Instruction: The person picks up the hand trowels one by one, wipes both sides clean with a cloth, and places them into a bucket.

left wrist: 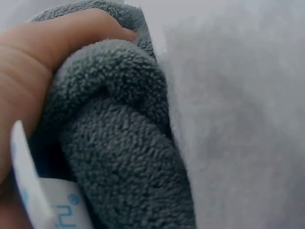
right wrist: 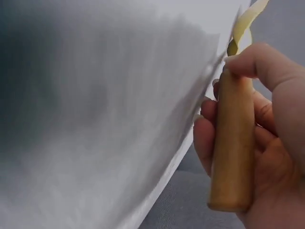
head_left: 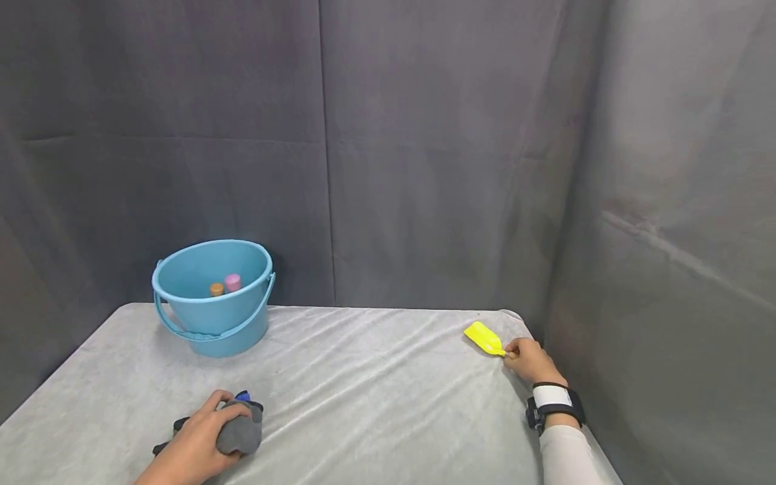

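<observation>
The person's left hand [head_left: 197,441] is curled over a bunched grey fleece cloth [head_left: 241,431] low on the bench [head_left: 364,384], fingers wrapped round the top of the bundle so it stays gathered in a ball and does not spread. The left wrist view shows the thumb [left wrist: 52,43] pressed into the pile and a white label [left wrist: 45,200] sticking out near the palm. Something blue [head_left: 244,396] peeks out at the far side of the cloth, and a dark strip [head_left: 164,446] trails out on the near side of that hand; I cannot tell what either is.

The right hand [head_left: 530,360] sits at the far right edge of the bench, closed round the wooden handle [right wrist: 232,143] of a small yellow spatula [head_left: 483,337]. The fingers [right wrist: 209,129] curl under the handle and the thumb lies along the top, a grip that seems meant to keep the blade flat and steady. The yellow blade points away from that hand, up and to the left, just above or resting on the white covering; I cannot say whether it touches.

A blue bucket [head_left: 212,296] stands well beyond the left hand, near the back of the bench, with its handle folded down at the front. Inside it are a pink piece [head_left: 233,282] and an orange piece [head_left: 216,289], side by side. The two hands are well apart, with bare wrinkled covering between them.
</observation>
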`<state>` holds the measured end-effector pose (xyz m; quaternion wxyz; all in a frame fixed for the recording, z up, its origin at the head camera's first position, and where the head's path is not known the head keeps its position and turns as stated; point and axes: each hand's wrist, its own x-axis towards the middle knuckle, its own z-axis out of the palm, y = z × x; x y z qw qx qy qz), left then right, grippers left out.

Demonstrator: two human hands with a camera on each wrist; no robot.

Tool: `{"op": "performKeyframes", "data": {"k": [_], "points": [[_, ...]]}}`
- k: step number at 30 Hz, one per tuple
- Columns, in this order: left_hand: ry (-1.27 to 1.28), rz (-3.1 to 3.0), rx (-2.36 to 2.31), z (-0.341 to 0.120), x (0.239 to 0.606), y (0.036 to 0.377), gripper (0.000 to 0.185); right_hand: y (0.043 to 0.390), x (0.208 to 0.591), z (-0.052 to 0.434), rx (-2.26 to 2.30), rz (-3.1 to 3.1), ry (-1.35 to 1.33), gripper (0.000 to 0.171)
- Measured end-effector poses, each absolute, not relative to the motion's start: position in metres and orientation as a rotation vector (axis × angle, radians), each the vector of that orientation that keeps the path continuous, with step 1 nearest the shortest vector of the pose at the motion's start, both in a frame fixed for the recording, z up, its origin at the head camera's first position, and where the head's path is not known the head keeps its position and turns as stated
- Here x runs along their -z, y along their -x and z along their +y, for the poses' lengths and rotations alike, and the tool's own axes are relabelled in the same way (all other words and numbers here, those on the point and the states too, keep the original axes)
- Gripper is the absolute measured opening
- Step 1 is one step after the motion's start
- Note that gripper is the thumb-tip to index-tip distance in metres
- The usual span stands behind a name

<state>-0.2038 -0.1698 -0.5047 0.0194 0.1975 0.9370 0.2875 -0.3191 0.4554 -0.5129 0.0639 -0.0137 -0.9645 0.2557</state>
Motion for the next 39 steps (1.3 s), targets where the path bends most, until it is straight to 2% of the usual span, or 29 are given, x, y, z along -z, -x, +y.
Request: {"op": "performKeyframes", "data": {"k": [9,23,39], "points": [[-0.748,2.92,-0.952,-0.173,0.508,0.206,0.048,0.303,0.499,0.418,-0.889,-2.828,-0.083,0.019],[-0.932,2.999,-0.994,-0.171,0.502,0.21,0.051,0.278,0.43,0.364,-0.92,-2.844,-0.407,0.011],[-1.171,3.066,-1.141,-0.142,0.45,0.232,0.058,0.235,0.369,0.295,-0.991,-2.641,-0.65,0.02]]}}
